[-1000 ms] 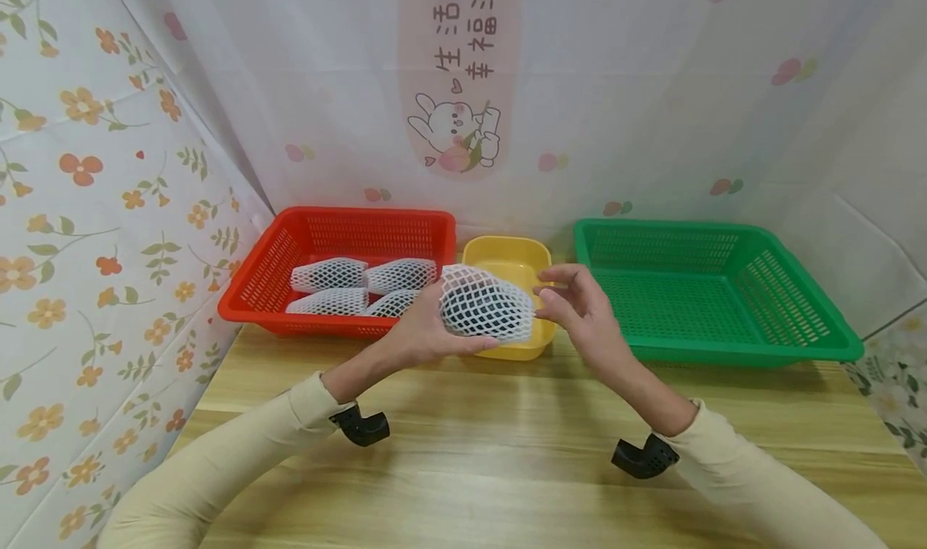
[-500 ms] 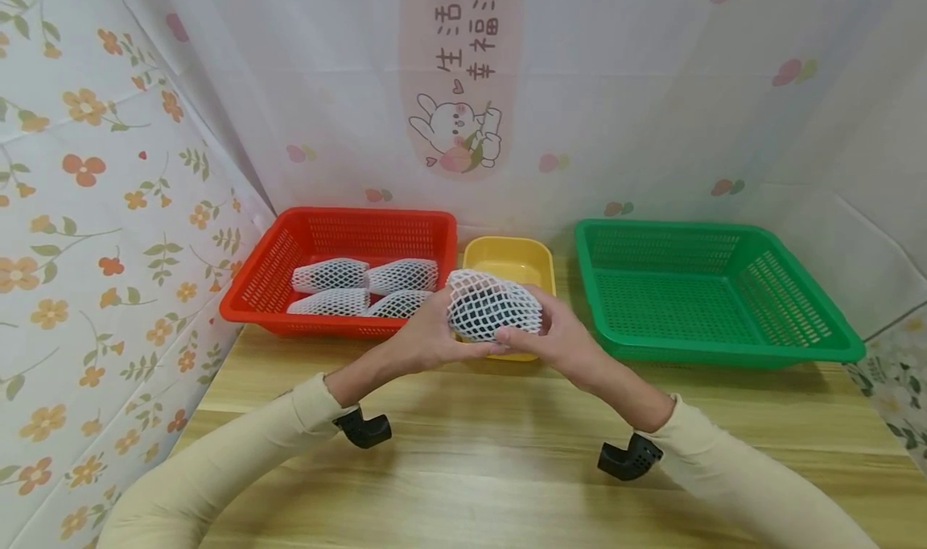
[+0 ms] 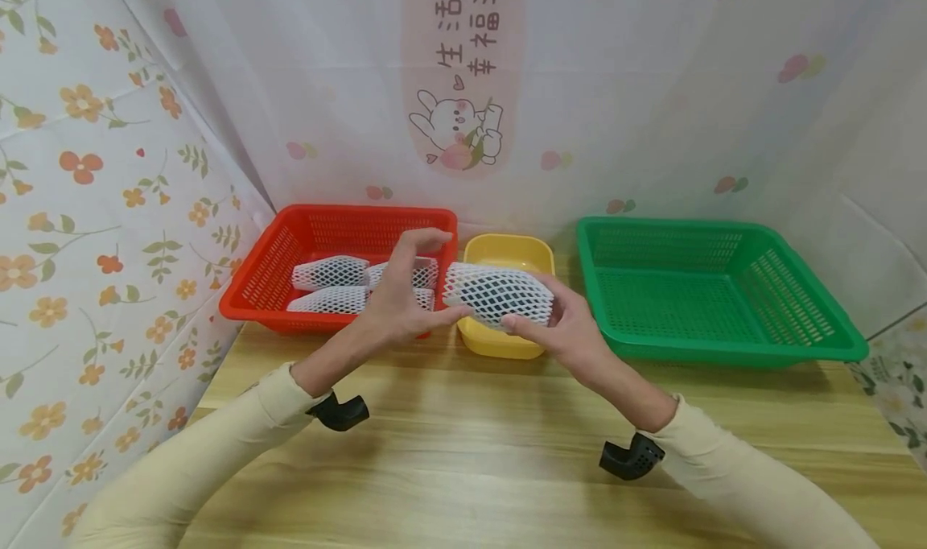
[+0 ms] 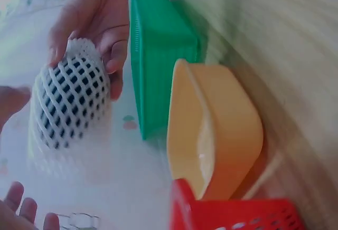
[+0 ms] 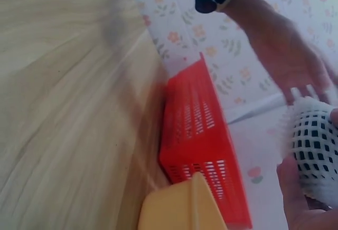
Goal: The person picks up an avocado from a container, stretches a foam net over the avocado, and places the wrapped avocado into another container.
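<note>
My right hand holds a dark, rounded thing in a white foam net sleeve, its thumb on the near side and its fingers behind. The netted thing hangs over the yellow bin in the head view. Its dark body shows through the mesh in the left wrist view, and its kind cannot be made out. My left hand is apart from it, thumb and fingers spread in a wide C to its left. That hand overlaps the red basket, where several similar netted things lie, partly hidden.
To the right stands a green basket with a slotted base, nothing seen in it. All the containers are on a wooden table, against a printed cloth backdrop. Flowered cloth hangs on the left.
My right hand came in from the right and took hold of the netted thing. My left hand let go of it and moved left, and the thing shifted slightly right.
</note>
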Demonstrator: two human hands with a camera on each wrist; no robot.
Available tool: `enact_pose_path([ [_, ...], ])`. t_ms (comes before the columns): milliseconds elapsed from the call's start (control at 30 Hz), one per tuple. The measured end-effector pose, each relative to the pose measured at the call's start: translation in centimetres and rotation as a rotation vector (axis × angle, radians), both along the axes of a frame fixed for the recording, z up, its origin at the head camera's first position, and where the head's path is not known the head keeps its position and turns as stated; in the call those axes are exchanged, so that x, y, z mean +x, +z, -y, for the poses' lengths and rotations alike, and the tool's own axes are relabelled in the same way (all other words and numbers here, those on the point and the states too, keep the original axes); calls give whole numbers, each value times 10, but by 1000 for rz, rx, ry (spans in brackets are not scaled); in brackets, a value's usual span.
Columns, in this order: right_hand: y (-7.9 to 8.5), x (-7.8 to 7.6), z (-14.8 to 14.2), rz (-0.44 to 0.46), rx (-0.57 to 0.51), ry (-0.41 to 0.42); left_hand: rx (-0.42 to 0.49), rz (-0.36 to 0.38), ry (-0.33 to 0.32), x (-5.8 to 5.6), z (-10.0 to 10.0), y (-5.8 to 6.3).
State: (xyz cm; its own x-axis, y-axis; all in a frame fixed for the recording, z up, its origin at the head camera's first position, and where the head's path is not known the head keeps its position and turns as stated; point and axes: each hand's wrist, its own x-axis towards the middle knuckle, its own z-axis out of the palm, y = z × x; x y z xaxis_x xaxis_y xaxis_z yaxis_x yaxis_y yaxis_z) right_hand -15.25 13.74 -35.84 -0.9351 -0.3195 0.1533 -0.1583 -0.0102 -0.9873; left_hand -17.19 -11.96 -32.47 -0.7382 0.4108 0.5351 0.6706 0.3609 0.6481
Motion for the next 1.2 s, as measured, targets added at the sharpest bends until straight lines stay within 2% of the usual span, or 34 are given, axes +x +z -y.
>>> enact_pose_path([
  [133, -4, -1, 6, -13, 21, 16, -191, -259, -78, -1, -4, 2],
  [200, -5, -2, 10, -40, 35, 24, -290, -340, -110, 0, -9, 2],
  [267, -4, -3, 12, -69, 51, 26, -372, -375, -122, 1, -14, 1],
  [367, -4, -2, 16, -95, 68, 28, -468, -372, -122, 3, -19, -1],
  [467, -3, 0, 19, -87, 83, 25, -527, -375, -106, 3, -22, -3],
  [700, -4, 5, 18, -42, 138, 23, -565, -391, -116, 5, -23, -7],
  [800, -5, 5, 17, -19, 158, 70, -566, -355, -131, 5, -19, -8],
  [967, -4, 7, 12, 51, 131, 202, -569, -291, -133, 3, -9, -10],
  [1067, -4, 7, 6, 98, 119, 262, -580, -260, -103, 1, 0, -9],
  [1200, -5, 7, -5, 103, 175, 272, -599, -168, -36, -1, 15, -7],
])
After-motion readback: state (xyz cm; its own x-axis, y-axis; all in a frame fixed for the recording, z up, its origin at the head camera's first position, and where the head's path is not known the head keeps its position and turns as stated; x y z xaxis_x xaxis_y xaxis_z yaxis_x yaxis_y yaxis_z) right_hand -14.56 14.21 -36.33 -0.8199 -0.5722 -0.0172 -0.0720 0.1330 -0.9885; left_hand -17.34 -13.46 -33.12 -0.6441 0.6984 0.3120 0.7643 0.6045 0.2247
